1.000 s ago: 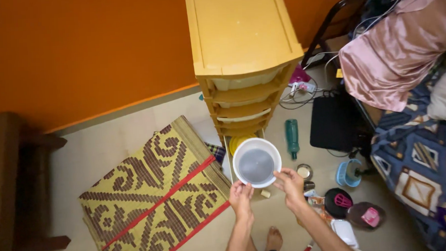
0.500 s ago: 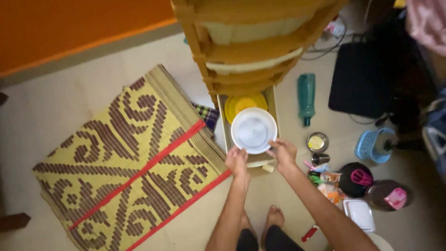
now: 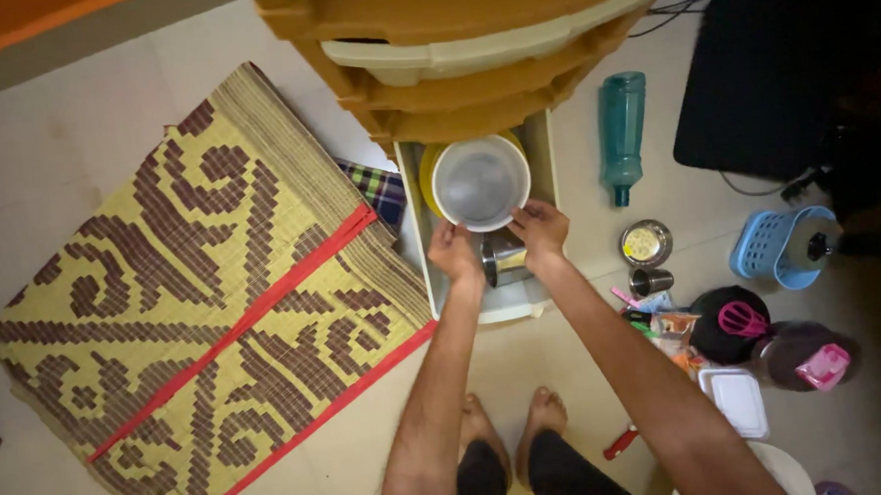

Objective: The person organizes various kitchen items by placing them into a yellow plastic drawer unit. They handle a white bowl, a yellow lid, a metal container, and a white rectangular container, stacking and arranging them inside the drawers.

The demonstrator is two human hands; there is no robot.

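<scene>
We've got the white bowl (image 3: 480, 182) pinched by its near rim, left hand (image 3: 455, 252) and right hand (image 3: 539, 227) each closed on the edge. It sits over the open bottom drawer (image 3: 416, 249), above a yellow plate (image 3: 427, 174), with a steel cup (image 3: 503, 260) just below. Looks like light, stiff plastic and probably slick, so the rim is our best hold.

Dim beige tiled floor (image 3: 89, 124) — woven mat (image 3: 205, 287), yellow drawer tower (image 3: 462, 49).
</scene>
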